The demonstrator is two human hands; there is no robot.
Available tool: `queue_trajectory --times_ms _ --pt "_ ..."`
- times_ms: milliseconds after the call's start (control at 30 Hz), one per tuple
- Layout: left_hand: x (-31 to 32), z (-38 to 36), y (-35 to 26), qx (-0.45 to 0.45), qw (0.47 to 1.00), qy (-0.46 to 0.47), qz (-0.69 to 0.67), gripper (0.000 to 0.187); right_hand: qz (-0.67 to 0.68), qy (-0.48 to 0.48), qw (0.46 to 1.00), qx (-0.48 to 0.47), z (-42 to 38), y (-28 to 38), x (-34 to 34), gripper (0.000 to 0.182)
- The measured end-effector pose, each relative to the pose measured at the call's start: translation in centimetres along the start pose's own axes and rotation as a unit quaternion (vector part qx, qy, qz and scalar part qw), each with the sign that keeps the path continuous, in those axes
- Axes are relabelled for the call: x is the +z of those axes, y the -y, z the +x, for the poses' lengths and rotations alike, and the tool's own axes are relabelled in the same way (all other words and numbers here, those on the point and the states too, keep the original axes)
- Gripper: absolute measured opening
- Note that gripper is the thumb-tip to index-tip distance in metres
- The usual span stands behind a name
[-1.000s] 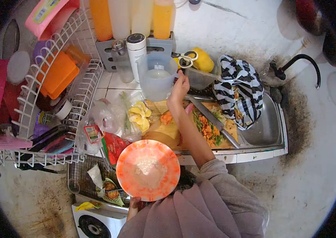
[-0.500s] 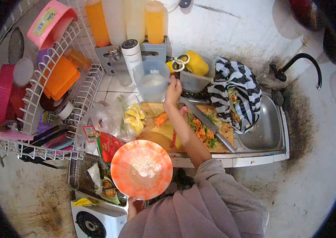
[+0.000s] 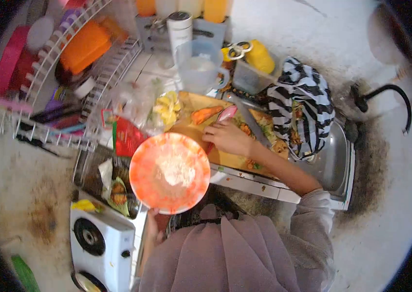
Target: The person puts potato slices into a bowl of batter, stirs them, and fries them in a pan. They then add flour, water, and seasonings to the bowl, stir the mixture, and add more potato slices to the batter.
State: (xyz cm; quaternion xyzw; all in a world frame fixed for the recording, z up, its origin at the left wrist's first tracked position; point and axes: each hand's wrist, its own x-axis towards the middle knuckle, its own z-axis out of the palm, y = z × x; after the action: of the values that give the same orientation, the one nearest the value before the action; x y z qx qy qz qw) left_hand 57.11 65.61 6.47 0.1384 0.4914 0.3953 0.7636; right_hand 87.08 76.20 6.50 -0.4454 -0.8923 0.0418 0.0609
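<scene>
My left hand (image 3: 153,228) grips the lower rim of an orange and white plate (image 3: 143,177), which carries a heap of white powder (image 3: 179,171). Over the wooden cutting board (image 3: 193,103), my right hand (image 3: 225,138) has its fingers closed around or near a red handle; the exact hold is hidden. Beyond the fingers lie a carrot (image 3: 205,115) and a pink object (image 3: 228,113). A large knife (image 3: 249,119) rests slantwise over chopped vegetables. The clear measuring jug (image 3: 198,73) stands behind the board with pale contents.
At the right are a striped bag (image 3: 303,114), a sink (image 3: 332,165) and a black faucet (image 3: 391,88). A white dish rack (image 3: 45,63) stands left, above a stove (image 3: 101,248). Behind the board are a white flask (image 3: 180,31) and a tub (image 3: 252,78) with scissors (image 3: 240,49).
My right hand has left the jug's handle and moved down to the cutting board. The camera view has shifted; the plate stays in my left hand.
</scene>
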Motion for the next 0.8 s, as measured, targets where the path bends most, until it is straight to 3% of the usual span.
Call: queue_trajectory --times_ms 67,167,233,300,333,367,400,433,500,567,733,800 --pt "-0.1 0.7 0.3 0.015 0.998 0.063 0.0 0.074 -0.02 -0.026 0.998 -0.055 0.6 -0.2 -0.4 0.017" --pt "0.6 0.8 0.4 0.028 0.998 0.051 -0.013 0.074 -0.033 0.037 0.993 -0.107 0.4 -1.8 -2.3 0.02" --pt "0.7 1.6 1.0 0.035 0.995 0.092 -0.018 0.073 -0.03 -0.162 0.982 -0.094 -0.9 -2.7 -4.3 0.015" --pt "1.0 2.2 1.6 0.037 0.995 0.097 -0.008 0.072 0.064 -0.222 0.963 0.136 -2.4 -1.4 -8.0 0.012" --pt "1.4 2.6 1.9 0.042 0.993 0.109 0.008 0.071 0.064 -0.217 0.965 0.131 -2.9 -0.3 -9.8 0.012" --pt "1.7 2.6 2.2 0.027 0.994 0.109 0.001 0.063 0.197 -0.321 0.906 0.192 -3.4 1.0 -11.3 0.011" --pt "1.8 2.8 2.7 0.026 0.994 0.106 -0.003 0.063 0.324 -0.413 0.814 0.25 -3.8 1.8 -11.8 0.012" --pt "2.0 3.2 3.2 0.011 0.995 0.104 0.0 0.06 0.325 -0.41 0.814 0.251 -3.9 2.0 -11.3 0.012" --pt "3.1 3.1 3.3 -0.005 0.995 0.092 0.022 0.053 0.328 -0.288 0.888 0.147 -3.8 2.6 -9.5 0.016" --pt "3.4 3.4 3.8 -0.016 0.995 0.099 0.016 0.053 0.278 -0.16 0.932 0.171 -3.3 4.1 -8.2 0.008" --pt "3.4 4.1 4.7 -0.005 0.989 0.142 0.032 0.058 0.212 -0.15 0.956 0.133 -3.6 3.8 -8.1 0.015" --pt "3.7 4.2 5.0 0.026 0.991 0.125 0.044 0.062 0.129 -0.075 0.978 0.145 -3.8 3.3 -9.8 0.014"
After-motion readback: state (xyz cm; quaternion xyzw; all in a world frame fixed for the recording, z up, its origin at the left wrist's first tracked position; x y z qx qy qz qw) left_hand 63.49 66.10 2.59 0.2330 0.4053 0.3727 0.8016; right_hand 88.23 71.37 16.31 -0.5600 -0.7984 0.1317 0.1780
